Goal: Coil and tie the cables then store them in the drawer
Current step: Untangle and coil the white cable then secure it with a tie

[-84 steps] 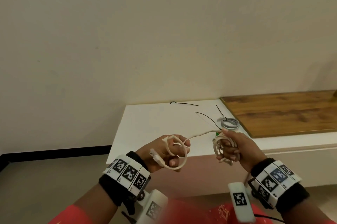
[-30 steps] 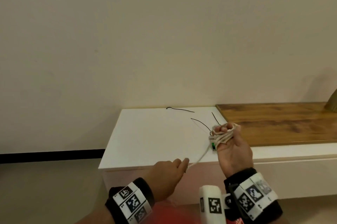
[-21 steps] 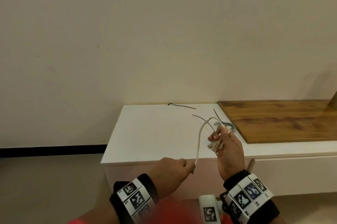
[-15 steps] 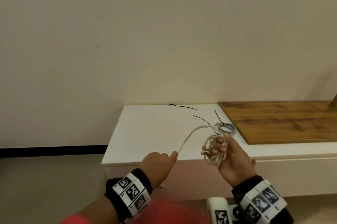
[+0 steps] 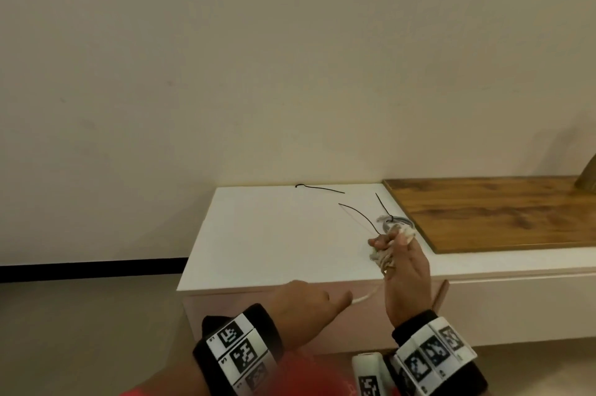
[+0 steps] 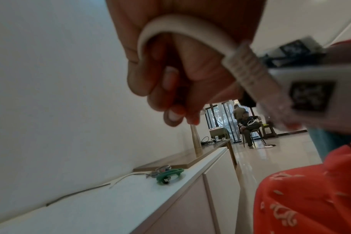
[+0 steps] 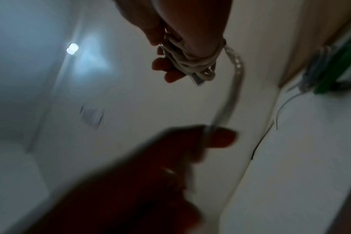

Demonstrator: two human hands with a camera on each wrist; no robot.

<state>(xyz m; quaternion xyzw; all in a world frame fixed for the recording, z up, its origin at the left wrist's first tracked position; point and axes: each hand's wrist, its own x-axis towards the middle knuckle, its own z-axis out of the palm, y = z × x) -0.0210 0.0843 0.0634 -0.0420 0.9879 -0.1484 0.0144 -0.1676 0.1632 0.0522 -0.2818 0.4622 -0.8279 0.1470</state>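
The cable (image 5: 383, 258) is wrapped around the right hand (image 5: 404, 270) fingers; its free end slants down-left into the closed left hand (image 5: 309, 305).

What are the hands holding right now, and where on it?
One white cable. The right hand holds the coiled loops wound round its fingers; the left hand grips the free tail near the plug end.
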